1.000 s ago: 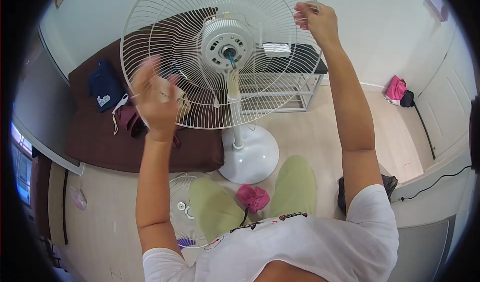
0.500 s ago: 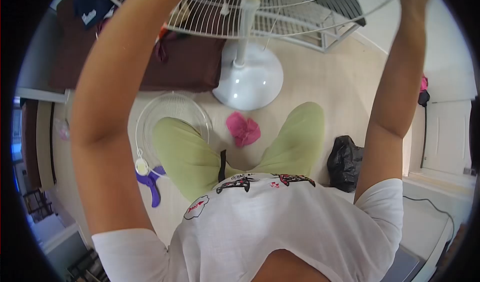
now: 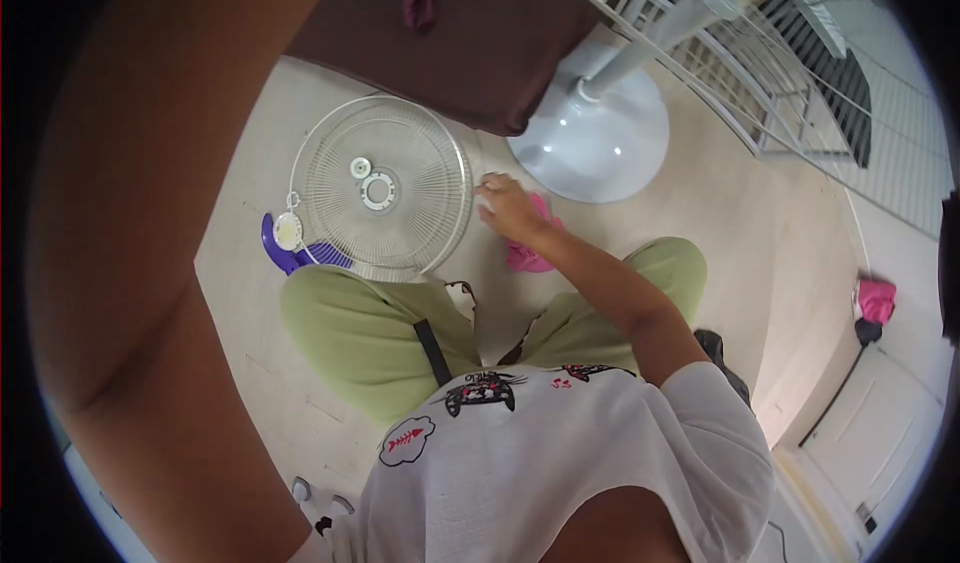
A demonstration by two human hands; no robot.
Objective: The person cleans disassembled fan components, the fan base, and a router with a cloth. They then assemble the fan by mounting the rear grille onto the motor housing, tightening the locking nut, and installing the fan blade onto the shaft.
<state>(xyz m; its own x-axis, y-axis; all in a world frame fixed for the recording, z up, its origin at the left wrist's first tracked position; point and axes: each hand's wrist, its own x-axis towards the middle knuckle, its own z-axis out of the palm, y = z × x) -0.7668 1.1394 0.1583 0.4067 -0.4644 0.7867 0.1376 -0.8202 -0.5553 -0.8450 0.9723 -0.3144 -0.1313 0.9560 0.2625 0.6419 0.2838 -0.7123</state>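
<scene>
The loose fan guard [image 3: 393, 192] lies flat on the floor, just in front of your bent left knee, with a small white disc [image 3: 361, 168] near its central ring. Your right hand [image 3: 505, 206] has just come down from the rim of the raised guard and is now at this guard's right edge. That puts your right hand's work at floor level, away from the stand. Its fingers are loosely curled; you can't tell from this view whether they touch the wire or have closed on it. Your left arm stretches up past the upper left, its hand now out of sight, so whether it grips anything can't be told.

A purple piece [image 3: 285, 255] lies partly beneath the loose guard's lower left edge. Your right forearm passes over a crumpled pink cloth [image 3: 527, 260]. Farther out, the round white fan base [image 3: 600, 153] stands beside the corner of the brown couch [image 3: 450, 53]; above it, the raised guard [image 3: 640, 39] cuts across the upper right, with a slatted black rack [image 3: 848, 88] behind.
</scene>
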